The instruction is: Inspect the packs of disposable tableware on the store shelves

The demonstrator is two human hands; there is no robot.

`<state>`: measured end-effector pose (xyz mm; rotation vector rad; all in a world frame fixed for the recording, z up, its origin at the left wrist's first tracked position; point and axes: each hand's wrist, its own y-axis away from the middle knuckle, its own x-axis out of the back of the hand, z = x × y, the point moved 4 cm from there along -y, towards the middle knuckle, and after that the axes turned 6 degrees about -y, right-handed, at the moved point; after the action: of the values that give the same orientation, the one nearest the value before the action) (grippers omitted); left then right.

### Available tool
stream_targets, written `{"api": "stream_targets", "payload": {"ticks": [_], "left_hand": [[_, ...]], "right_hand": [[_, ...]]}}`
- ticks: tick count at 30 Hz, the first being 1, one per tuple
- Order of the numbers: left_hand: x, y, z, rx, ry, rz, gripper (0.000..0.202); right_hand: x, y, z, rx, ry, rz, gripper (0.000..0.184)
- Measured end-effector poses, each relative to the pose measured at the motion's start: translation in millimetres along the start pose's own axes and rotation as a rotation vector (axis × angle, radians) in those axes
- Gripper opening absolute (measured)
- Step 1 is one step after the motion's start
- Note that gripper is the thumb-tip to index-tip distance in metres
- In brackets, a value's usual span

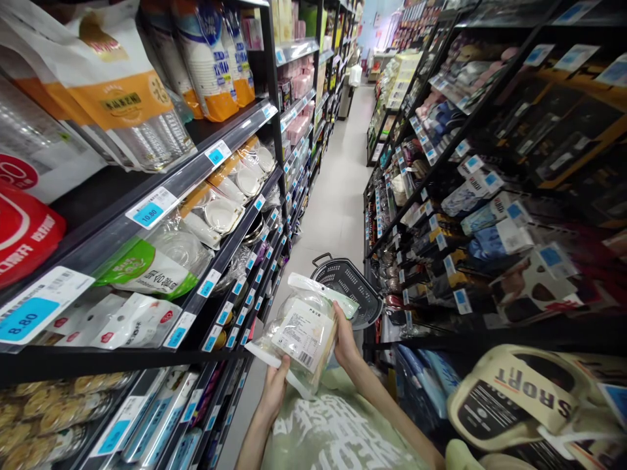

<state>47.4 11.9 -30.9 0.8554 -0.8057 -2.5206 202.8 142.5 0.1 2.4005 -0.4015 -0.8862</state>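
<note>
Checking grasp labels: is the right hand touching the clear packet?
Touching. The head view shows the right hand pressed against the packet's right edge, no gap, while the left hand holds its lower corner.

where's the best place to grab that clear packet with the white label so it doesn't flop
Probably by its two short ends, as both hands do. The clear packet is a soft bag held tilted, label up. The left hand pinches the lower flap from below; the right hand cups the far edge from the right. The flat sealed strip along the top also looks like a firm hold for fingers.
</note>
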Motion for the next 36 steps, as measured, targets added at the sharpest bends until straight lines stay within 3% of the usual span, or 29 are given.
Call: {"api": "stream_targets", "payload": {"ticks": [17,24,36], "left_hand": [[14.2,-9,-5,-0.043,-0.077,-0.047,0.1],[23.4,-17,-13,-0.061,-0.102,-0.007,0.102],[22.2,-17,-8,-0.11,-0.129,0.007,0.084]], "right_hand": [[-4,-5,7,-0.019,0.021,-0.037,0.057],[-9,-4,8,-0.025,0.019,-0.044,0.051],[-13,-2,7,-0.024,0.024,-0.012,0.056]]}}
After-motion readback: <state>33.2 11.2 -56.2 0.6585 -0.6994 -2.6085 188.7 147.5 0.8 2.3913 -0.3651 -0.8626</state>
